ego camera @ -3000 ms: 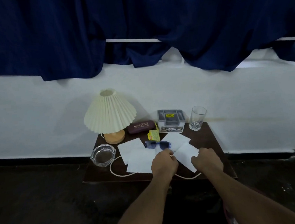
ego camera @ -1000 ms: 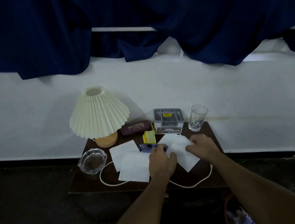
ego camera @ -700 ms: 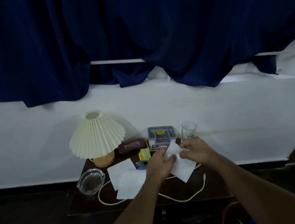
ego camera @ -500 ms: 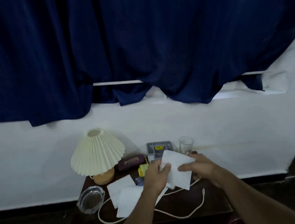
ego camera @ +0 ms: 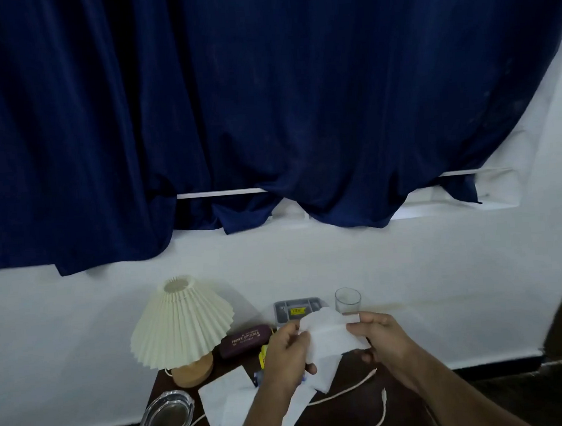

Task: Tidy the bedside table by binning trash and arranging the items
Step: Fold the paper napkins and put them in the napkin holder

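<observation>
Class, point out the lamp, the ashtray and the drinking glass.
lamp (ego camera: pixel 180 321), head view, middle of pleated shade
ashtray (ego camera: pixel 166 417), head view, its bowl
glass (ego camera: pixel 347 301), head view, upper wall

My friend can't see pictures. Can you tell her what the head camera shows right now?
Two hands, the left hand and right hand, hold a white tissue up above a dark bedside table. On the table are a pleated lamp, a glass ashtray, more tissues, a drinking glass and a white cable.
</observation>
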`<state>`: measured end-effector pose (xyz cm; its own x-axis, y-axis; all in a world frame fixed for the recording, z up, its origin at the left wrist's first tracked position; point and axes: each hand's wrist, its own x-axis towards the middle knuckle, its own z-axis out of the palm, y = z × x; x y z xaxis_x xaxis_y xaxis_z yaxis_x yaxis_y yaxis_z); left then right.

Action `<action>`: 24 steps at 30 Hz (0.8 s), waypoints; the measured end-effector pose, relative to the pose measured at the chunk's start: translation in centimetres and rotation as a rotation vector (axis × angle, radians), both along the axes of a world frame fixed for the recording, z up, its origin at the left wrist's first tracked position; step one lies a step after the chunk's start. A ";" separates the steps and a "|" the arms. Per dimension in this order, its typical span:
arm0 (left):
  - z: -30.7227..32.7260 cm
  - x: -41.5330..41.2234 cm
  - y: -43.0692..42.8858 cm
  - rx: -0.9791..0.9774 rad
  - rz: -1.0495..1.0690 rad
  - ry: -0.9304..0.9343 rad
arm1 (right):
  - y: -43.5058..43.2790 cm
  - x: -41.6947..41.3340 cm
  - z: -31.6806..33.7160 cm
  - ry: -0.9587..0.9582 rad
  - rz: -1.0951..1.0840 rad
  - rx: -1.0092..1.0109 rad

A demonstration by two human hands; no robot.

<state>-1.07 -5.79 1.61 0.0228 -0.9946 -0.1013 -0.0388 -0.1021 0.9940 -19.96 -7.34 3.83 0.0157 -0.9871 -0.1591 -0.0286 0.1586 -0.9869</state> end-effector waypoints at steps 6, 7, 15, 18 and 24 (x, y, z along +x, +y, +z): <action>0.0 0.2 -0.8 0.111 0.044 -0.005 | -0.7 0.4 -0.1 0.031 0.013 0.032; -0.2 0.2 -1.0 0.132 0.053 0.013 | -1.0 0.4 -0.3 0.038 0.009 0.046; -1.5 0.5 -2.3 0.299 0.085 0.237 | -3.3 0.6 -2.2 0.113 0.036 0.166; -2.6 0.9 -3.1 0.239 0.069 0.158 | -4.0 1.3 -2.5 0.208 0.025 0.105; -6.0 1.4 -5.7 0.175 0.101 0.011 | -7.0 3.6 -4.9 0.273 -0.020 0.009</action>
